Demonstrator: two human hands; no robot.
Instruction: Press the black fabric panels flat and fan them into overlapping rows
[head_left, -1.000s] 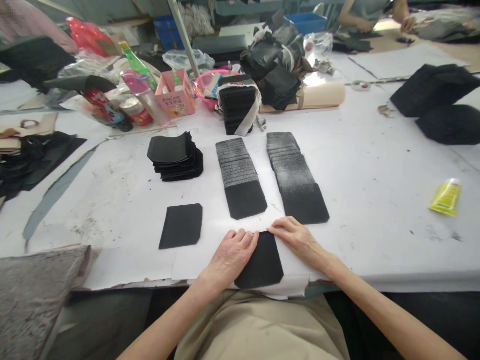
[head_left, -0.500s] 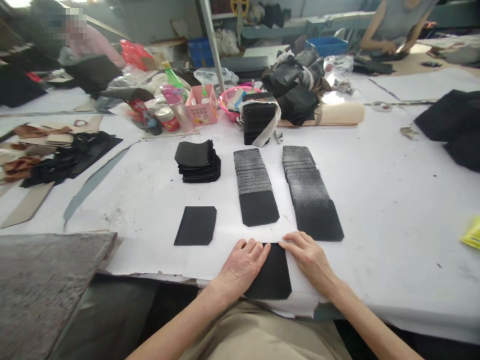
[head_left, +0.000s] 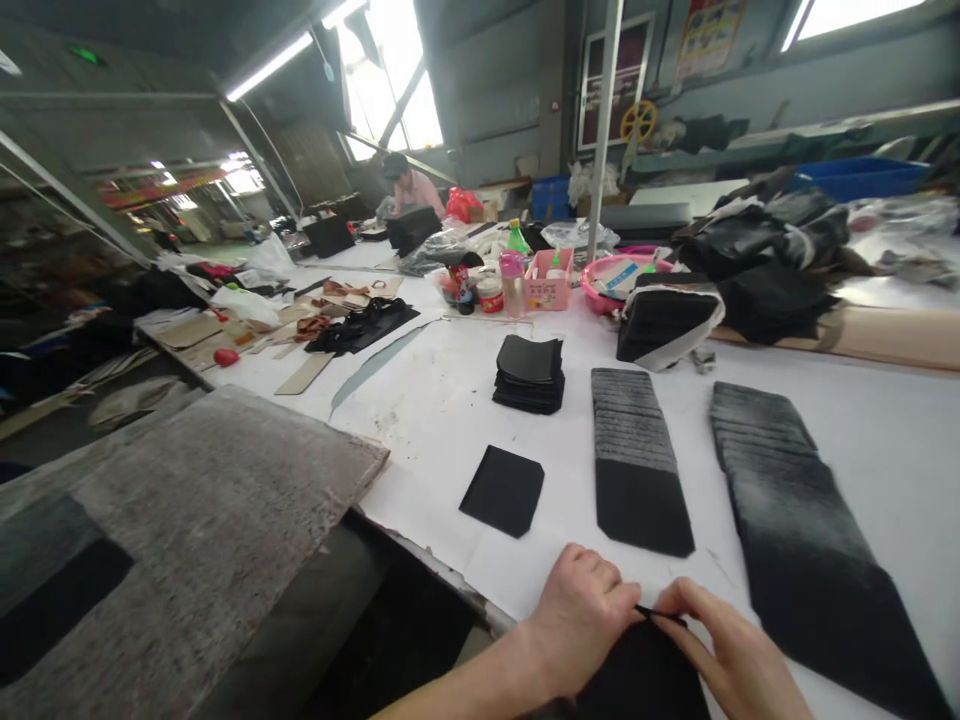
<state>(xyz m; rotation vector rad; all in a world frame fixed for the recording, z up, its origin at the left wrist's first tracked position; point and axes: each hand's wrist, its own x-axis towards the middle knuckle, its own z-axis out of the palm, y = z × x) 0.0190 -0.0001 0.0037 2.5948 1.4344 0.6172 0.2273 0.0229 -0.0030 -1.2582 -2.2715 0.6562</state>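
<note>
Black panel (head_left: 637,675): pinched by its far edge at the near side of the desk (head_left: 420,430), with its lower part cut off by the view.
Left hand (head_left: 581,620): fingers curled; the edge is gripped narrowly under the thumb.
Right hand (head_left: 735,650): the same edge is nipped between thumb and fingers, just beside the left hand.
Step in hand: the edge is apparently worked into a narrow fold.
Next move: even finger pressure along the edge seems to be called for, with the panel kept square.
Panel surface: matte, smooth, thin-looking.
Loose panel (head_left: 504,492): laid flat, dark, with clipped corners.
Middle row (head_left: 634,460): pieces are overlapped, and grey, fuzzy-looking strips are left exposed.
Right-hand row (head_left: 802,530): similarly overlapped, patchily greyed.
Stack (head_left: 529,375): black pieces are piled unevenly, the top one slightly curved.
Desk covering: white and paper-like, torn along the near edge.
</note>
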